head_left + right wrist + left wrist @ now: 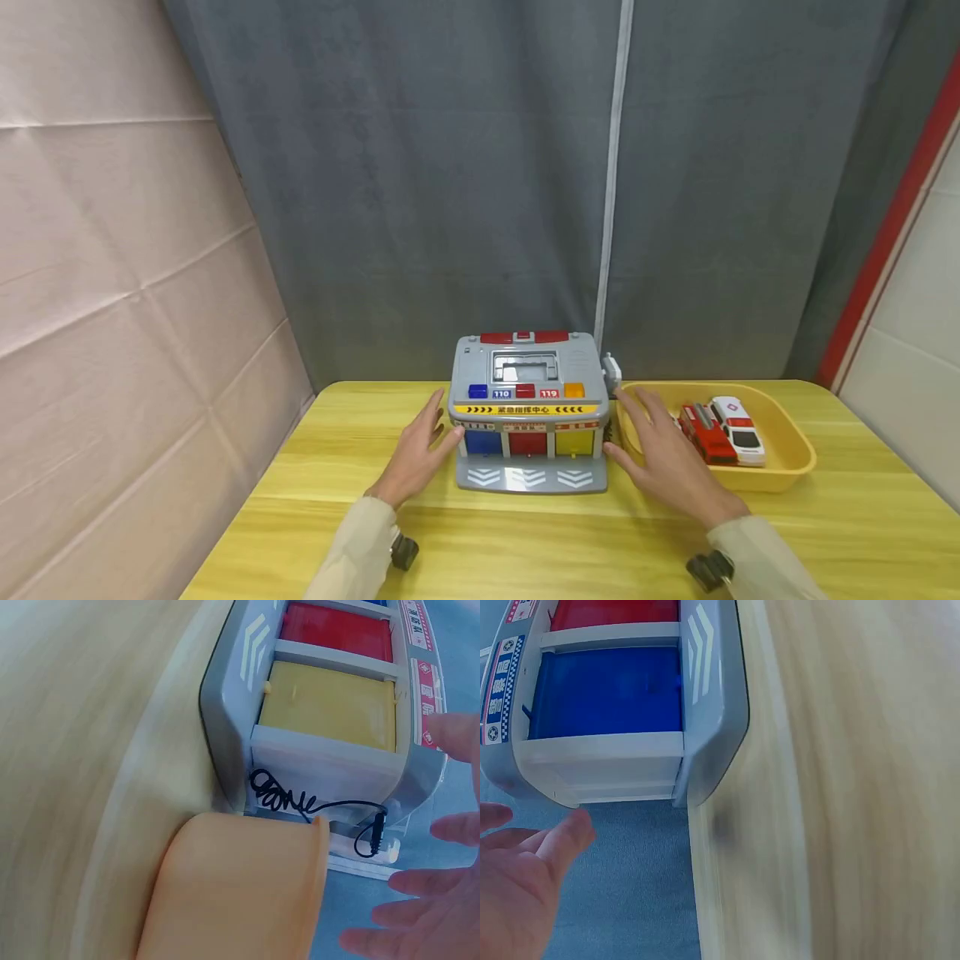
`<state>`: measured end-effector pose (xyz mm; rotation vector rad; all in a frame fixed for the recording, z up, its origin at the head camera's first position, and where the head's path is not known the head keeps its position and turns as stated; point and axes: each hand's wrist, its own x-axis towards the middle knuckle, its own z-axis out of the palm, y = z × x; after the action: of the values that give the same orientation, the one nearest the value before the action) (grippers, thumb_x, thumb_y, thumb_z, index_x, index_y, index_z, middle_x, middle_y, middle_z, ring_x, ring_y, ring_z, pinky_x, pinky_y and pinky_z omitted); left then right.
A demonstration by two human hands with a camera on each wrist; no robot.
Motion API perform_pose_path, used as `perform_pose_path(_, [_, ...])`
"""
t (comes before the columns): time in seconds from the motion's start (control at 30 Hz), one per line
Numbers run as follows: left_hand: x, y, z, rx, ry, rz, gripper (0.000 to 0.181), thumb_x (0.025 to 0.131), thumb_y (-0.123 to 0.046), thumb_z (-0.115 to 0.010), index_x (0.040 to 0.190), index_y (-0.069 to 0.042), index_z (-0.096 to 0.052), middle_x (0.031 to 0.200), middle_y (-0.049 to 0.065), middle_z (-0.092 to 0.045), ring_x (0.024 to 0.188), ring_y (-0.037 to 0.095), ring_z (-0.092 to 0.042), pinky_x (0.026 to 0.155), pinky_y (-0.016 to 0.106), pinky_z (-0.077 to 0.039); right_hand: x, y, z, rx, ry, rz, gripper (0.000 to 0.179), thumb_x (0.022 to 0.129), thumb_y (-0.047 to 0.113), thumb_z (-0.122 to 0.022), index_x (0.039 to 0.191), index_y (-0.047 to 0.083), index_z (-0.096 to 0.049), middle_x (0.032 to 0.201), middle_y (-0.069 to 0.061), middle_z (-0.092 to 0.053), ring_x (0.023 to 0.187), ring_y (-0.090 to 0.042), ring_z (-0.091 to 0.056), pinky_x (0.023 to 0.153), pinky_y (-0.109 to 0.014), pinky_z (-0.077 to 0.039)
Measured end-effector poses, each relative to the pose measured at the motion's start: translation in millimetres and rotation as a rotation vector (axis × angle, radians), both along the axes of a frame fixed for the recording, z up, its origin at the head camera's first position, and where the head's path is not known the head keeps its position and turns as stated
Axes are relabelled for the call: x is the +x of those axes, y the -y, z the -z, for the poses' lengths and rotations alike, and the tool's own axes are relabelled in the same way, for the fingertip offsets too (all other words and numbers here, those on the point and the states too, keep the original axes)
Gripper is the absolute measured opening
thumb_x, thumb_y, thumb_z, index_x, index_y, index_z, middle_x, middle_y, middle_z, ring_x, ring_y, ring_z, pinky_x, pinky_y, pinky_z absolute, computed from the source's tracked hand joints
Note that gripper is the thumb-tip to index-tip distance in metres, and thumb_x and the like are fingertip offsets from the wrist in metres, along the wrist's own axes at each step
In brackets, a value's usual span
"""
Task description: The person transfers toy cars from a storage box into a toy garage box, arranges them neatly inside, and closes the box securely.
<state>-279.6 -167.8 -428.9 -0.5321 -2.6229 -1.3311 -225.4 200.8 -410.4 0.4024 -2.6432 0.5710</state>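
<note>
A grey toy emergency station [528, 375] stands on the table, its blue [483, 442], red [527, 443] and yellow [574, 442] garage doors facing me. Beside its left wall is my left hand [415, 457], fingers extended and holding nothing. In the left wrist view the thumb [570, 834] comes close to the station's lower roof edge; whether they touch I cannot tell. On the other side my right hand [670, 461] spreads its fingers near the right wall, partly in front of a yellow tub. A coiled black cord [281, 793] hangs at that wall.
The yellow tub [787, 446] holds a red fire truck [707, 435] and a white toy car with red markings [738, 429]. It sits close to the station's right side. A grey curtain [435, 208] hangs behind the wooden table [525, 542], with a pale fabric wall [127, 317] at left.
</note>
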Motion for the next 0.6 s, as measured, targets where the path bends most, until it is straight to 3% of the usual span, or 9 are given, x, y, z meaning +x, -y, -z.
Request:
perform_pose_path(0.23, [-3.9,-6.4,-3.7,0.006,-0.021,0.006,0.078,0.099,-0.043,-0.06,0.161,-0.016,-0.02,0.167,0.014,-0.024,0.145,0.041,-0.041,0.113,0.047,-0.045,-2.1,6.3,-5.6,-0.005,0.011,-0.03,0.076,0.092,0.03,-0.071,0.155,0.008,-0.035,0.157,-0.028,-0.033,0.14,-0.048,-0.039,0.105,-0.07,-0.042])
perform_pose_path(0.37, [-6.6,-9.3,-3.1,0.01,-0.015,0.01,0.075,0.1,-0.04,-0.06,0.161,-0.02,-0.021,0.167,0.01,-0.026,0.146,0.036,-0.041,0.113,0.044,-0.044,-2.5,9.8,-10.7,-0.017,0.022,-0.049,0.075,0.093,0.03,-0.07,0.156,0.009,-0.034,0.158,-0.026,-0.032,0.144,-0.049,-0.033,0.107,-0.07,-0.039])
perform_pose_path(0.6, [-6.6,-12.8,-4.2,0.02,-0.03,0.023,0.073,0.101,-0.039,-0.059,0.161,-0.017,-0.023,0.166,0.012,-0.027,0.146,0.034,-0.042,0.111,0.044,-0.045,-8.0,17.3,-15.7,-0.024,-0.011,-0.09,0.068,0.093,0.025,-0.071,0.152,0.007,-0.041,0.157,-0.026,-0.037,0.147,-0.05,-0.03,0.112,-0.067,-0.037])
